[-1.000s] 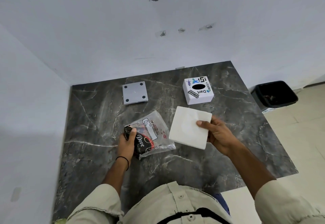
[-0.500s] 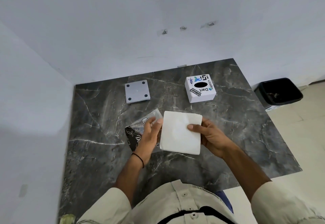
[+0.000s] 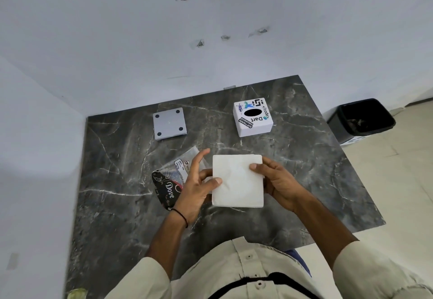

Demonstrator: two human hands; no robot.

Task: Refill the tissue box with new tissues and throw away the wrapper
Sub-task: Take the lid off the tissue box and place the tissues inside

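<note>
A white square stack of tissues (image 3: 237,181) is held above the table's middle. My right hand (image 3: 277,181) grips its right edge, thumb on top. My left hand (image 3: 195,185) holds its left edge, thumb on top and index finger raised. The emptied wrapper (image 3: 167,181), clear plastic with a black printed end, lies flat on the table just left of my left hand. The white tissue box (image 3: 253,117) with stickers and a dark oval slot stands at the far right of the table. Its grey square base plate (image 3: 169,123) lies apart at the far left.
The dark marble table (image 3: 304,169) sits in a corner between white walls. A black bin (image 3: 360,118) stands on the floor beyond the table's right edge. A small yellowish object (image 3: 76,294) lies at the table's near left corner.
My left hand let go of the wrapper and came right onto the tissue stack. My right hand brought the stack toward the middle and levelled it.
</note>
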